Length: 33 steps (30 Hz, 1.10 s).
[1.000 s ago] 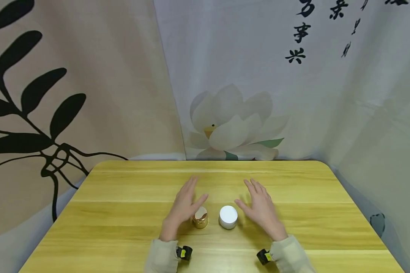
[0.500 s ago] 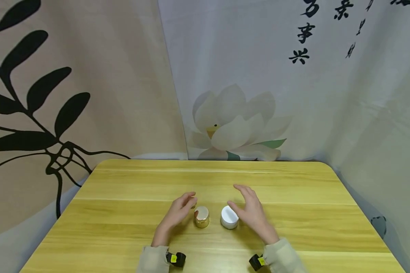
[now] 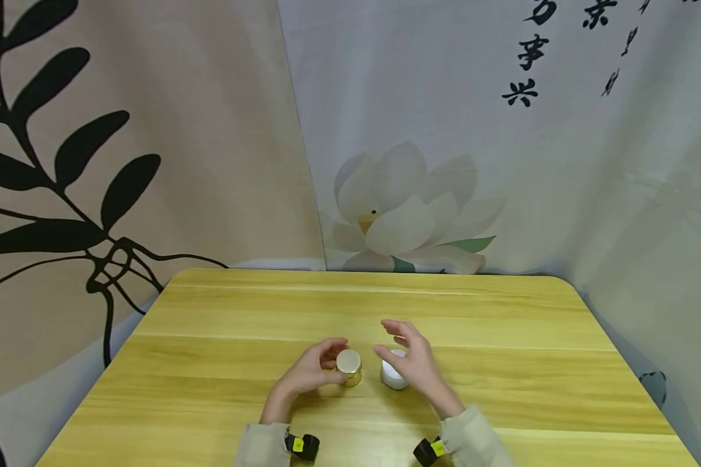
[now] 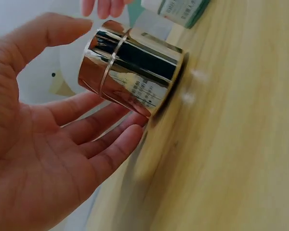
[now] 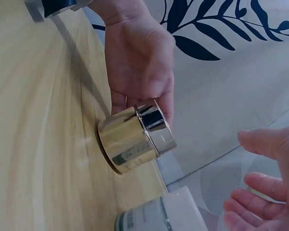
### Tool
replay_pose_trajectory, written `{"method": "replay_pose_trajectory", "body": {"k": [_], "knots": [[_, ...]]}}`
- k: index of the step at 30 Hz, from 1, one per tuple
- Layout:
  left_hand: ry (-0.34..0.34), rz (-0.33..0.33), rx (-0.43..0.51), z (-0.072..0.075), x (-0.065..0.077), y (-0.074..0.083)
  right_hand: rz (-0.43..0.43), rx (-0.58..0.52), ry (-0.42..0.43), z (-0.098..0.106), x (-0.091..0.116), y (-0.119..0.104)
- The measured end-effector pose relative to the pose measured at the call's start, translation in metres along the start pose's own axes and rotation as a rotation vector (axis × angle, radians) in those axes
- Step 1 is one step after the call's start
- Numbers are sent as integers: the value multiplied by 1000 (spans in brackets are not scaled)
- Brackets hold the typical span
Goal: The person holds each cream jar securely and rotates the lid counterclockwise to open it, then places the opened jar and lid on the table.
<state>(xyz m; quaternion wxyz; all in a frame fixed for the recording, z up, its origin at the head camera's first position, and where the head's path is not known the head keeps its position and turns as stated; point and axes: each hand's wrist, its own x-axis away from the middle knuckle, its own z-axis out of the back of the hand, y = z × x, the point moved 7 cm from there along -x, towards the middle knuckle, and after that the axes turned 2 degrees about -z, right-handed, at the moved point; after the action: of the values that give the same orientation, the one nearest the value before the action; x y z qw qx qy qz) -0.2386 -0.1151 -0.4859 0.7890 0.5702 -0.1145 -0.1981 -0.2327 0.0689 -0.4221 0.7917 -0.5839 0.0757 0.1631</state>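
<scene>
A shiny gold cosmetic jar (image 3: 349, 362) with a lid stands upright on the wooden table (image 3: 239, 305). My left hand (image 3: 309, 370) is spread around its left side, thumb at the near side and fingers at the far side. In the left wrist view the thumb tip is close to the lid (image 4: 94, 62) and the fingers are loosely bent beside the body. To the right stands a white-lidded jar (image 3: 394, 377) with a green-tinted, printed body. My right hand (image 3: 417, 363) hovers over its right side, thumb and fingers apart and holding nothing, partly hiding the lid.
Each wrist wears a small black camera (image 3: 302, 446) with a yellow mark. Behind the table hang curtains (image 3: 228, 162) printed with dark leaves, a pale lotus and black characters. The two jars stand a short gap apart.
Both hands first drew back toward me and left; then the left hand came in around the gold jar, while the right moved left over the white-lidded jar. The jars stay standing; the head view shifted slightly.
</scene>
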Motion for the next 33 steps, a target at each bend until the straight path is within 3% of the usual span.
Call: {"method": "replay_pose_trajectory", "body": {"k": [7,17,22,28,33], "knots": [[-29,-16,-95,-10,-2,0,-9,13,-12,1,3,-19],[38,-38,-200,-12,-5,-6,17,3,-5,1,4,-22],[74,-64,-209,-9,-6,-2,22,-8,2,1,4,-20],[127,-84,-148,-3,-10,18,80,-19,43,4,-1,-6],[154,-97,-117,1,-9,61,138,-36,66,13,-5,-7]]}}
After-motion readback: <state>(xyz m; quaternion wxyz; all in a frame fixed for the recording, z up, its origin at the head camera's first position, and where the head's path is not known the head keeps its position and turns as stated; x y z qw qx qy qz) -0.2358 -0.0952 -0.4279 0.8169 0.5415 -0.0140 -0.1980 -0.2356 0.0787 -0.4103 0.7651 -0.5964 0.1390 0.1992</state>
